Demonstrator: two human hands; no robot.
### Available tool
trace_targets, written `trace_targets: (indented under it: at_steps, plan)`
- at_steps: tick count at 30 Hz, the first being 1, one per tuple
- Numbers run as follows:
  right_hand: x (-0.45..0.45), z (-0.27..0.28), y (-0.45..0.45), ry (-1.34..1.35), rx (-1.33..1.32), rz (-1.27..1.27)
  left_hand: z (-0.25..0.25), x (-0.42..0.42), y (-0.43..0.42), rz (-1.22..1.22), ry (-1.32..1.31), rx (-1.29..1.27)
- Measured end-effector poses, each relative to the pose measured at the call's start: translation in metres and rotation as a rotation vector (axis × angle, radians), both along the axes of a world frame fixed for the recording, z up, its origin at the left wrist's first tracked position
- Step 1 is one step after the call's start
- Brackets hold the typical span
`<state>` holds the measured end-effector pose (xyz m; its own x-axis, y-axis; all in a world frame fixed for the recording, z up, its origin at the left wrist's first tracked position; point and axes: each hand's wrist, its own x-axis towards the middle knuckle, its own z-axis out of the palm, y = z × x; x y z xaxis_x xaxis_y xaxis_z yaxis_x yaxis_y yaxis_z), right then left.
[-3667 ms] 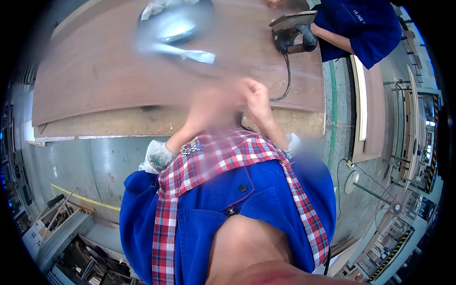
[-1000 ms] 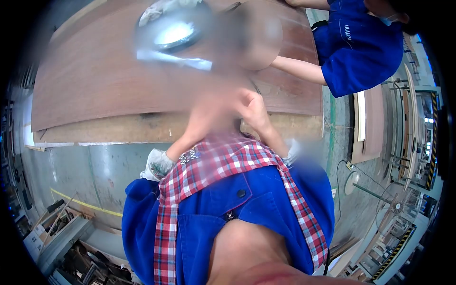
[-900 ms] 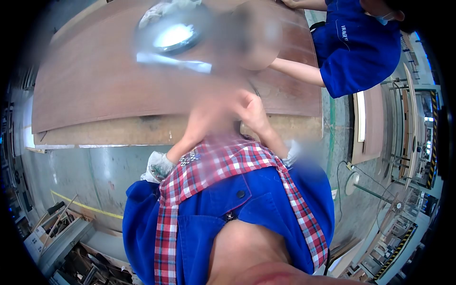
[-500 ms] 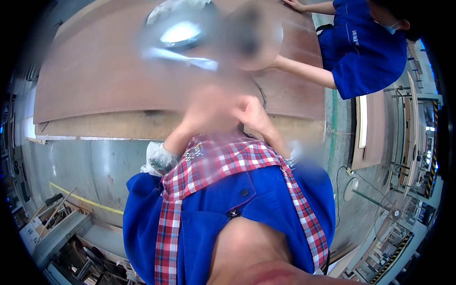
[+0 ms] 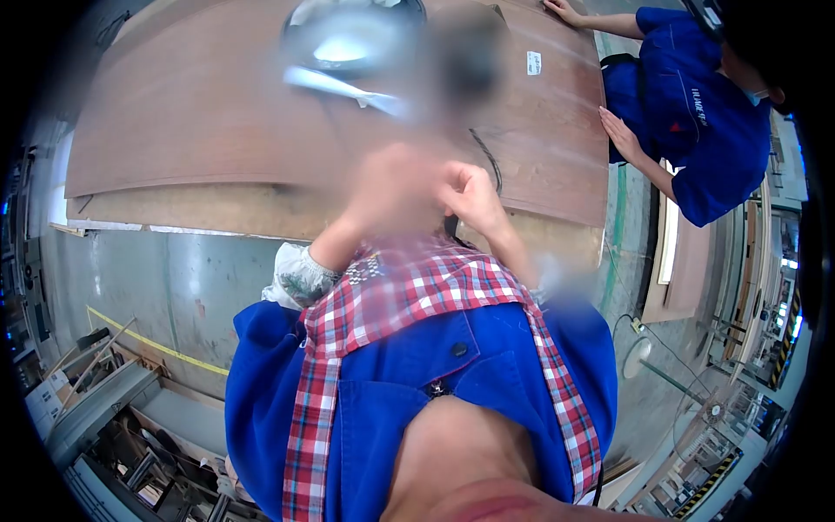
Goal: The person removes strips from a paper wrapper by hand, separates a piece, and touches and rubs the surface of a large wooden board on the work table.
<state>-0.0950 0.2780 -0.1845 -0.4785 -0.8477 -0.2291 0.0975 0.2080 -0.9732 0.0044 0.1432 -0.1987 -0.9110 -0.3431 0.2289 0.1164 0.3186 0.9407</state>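
Nearest: wearer's chin cut off at bottom edge. Bright blue cotton work jacket with dark round button, partly under a red-white-blue plaid fabric apron. White patterned cloth cuff at left wrist; right cuff lost in a smear.

Left hand and right hand meet in front of the apron, over the near edge of the worktop. Right: thumb and fingers curled together, pinch-like; can't tell if anything is in it. Left: fingers washed out by blur; can't tell whether it grips anything.

Worktop: wide flat reddish-brown wood sheet just beyond the hands, lying on a paler tan wood board that shows along the near side. Thin black cable on the sheet past the right hand, one end lost in haze. Whitish flat strip further up, blurred. Dark round smudge beside it, can't identify. Dark-rimmed round vessel with white crumpled cloth, top cut off, glare inside.

Small white rectangular label on the sheet: dark marks, illegible.

Far right: co-worker in blue jacket, both hands at the sheet's edge, head partly cut off. White chest lettering starts "HU", rest unsure; small red mark below.
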Motion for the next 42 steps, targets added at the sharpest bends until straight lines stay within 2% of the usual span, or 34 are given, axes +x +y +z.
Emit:
trace_targets:
  at_steps: [2, 4, 6, 8, 9, 10, 11, 12, 13, 15, 18, 20, 23, 29, 37, 40, 42]
  plan:
    - [0.000, -0.001, -0.001, 0.004, 0.002, 0.000, 0.001, -0.001, -0.002, -0.006, 0.025, -0.106]
    - [0.001, -0.004, 0.000, -0.020, -0.004, -0.006, -0.002, -0.001, -0.002, 0.003, -0.001, -0.006]
    - [0.001, -0.009, 0.000, -0.065, -0.028, -0.010, -0.003, -0.001, 0.001, 0.037, -0.053, 0.290]
    - [-0.002, -0.012, 0.005, 0.002, -0.072, 0.058, 0.012, 0.002, 0.005, 0.070, -0.107, 0.400]
    - [0.000, -0.009, 0.000, 0.018, -0.090, 0.044, 0.001, 0.001, 0.004, 0.048, -0.072, 0.612]
    - [0.003, -0.009, 0.000, 0.005, -0.105, 0.020, -0.007, 0.000, 0.003, 0.073, -0.026, 0.407]
    - [0.000, -0.016, 0.000, -0.022, -0.113, 0.035, 0.004, 0.002, 0.004, 0.068, -0.054, 0.494]
    - [0.007, -0.015, 0.000, -0.079, -0.065, 0.037, -0.002, 0.007, 0.004, 0.072, 0.046, 0.399]
    - [0.008, -0.012, -0.002, -0.140, -0.014, 0.003, 0.002, 0.007, 0.006, 0.067, 0.008, 0.611]
    - [0.008, -0.017, -0.002, -0.207, -0.041, 0.006, 0.005, 0.008, 0.006, 0.065, 0.062, 0.517]
    - [0.010, -0.011, -0.004, -0.348, -0.094, 0.034, 0.004, 0.010, 0.008, 0.082, 0.002, 0.533]
    - [0.013, -0.009, -0.007, -0.350, -0.071, 0.038, 0.004, 0.014, 0.008, 0.139, 0.004, 0.485]
    - [0.007, -0.022, -0.005, -0.309, -0.051, 0.101, 0.017, 0.022, 0.009, 0.129, -0.035, 0.550]
    - [0.009, -0.023, -0.004, -0.375, -0.068, 0.082, 0.005, 0.021, 0.010, 0.113, -0.012, 0.569]
    - [0.018, -0.020, -0.006, -0.284, -0.016, 0.116, 0.004, 0.023, 0.017, 0.155, -0.015, 0.613]
    - [0.019, -0.025, -0.005, -0.167, 0.013, 0.121, 0.013, 0.028, 0.015, 0.191, -0.067, 0.574]
    - [0.022, -0.018, -0.006, -0.141, 0.052, 0.113, 0.007, 0.027, 0.016, 0.199, -0.083, 0.684]
